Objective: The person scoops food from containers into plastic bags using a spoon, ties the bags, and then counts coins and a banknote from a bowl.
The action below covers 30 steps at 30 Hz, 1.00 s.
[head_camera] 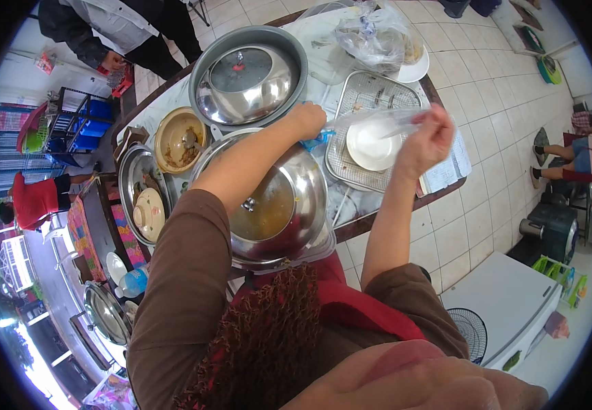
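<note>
My left hand (308,120) is closed on blue plastic (317,140), above the space between the large pots and a wire-mesh basket (372,82). My right hand (426,141) pinches a clear plastic bag (378,119), which stretches towards my left hand. Below the bag, a white bowl (372,146) rests in the basket. Under my left forearm is a wide steel pot with a glass-centred lid (267,210). Beyond it, a grey basin (198,77) holds another domed steel lid (244,97).
Left of the pots are a tan bowl with food and a spoon (180,138) and a steel tray (126,174) with a small lid (150,214). Tied plastic bags (378,43) stand at the far end, an open notebook (447,164) at the right edge. A person (121,31) stands beyond the table.
</note>
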### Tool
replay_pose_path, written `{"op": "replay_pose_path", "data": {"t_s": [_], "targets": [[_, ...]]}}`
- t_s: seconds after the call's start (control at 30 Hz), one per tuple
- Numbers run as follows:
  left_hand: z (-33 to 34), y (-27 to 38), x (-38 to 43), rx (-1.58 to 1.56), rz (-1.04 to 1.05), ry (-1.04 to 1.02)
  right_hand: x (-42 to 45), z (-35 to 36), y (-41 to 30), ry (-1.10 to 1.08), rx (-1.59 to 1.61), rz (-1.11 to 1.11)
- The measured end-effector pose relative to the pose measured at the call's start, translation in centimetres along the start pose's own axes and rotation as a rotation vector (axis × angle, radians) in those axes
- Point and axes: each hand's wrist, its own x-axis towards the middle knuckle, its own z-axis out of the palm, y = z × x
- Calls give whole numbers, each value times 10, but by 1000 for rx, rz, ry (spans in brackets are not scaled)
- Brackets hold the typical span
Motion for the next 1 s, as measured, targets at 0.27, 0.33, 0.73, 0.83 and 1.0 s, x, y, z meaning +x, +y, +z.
{"op": "replay_pose_path", "data": {"t_s": [0.27,0.33,0.73,0.83,1.0], "targets": [[-55,1,-77,-209,-98,418,31,7,-55,205,-47,-142],[-90,7,-121,-499,-142,497,10,24,-59,69,21,-113],[-65,-11,-272,-1071,-283,1013,-143,114,-141,-733,624,801],[-53,-20,-276,-1163,-244,1446,-173,126,-141,-1016,385,627],[-26,-23,-319,-1710,-125,1336,-203,161,-123,-975,-25,169]]}}
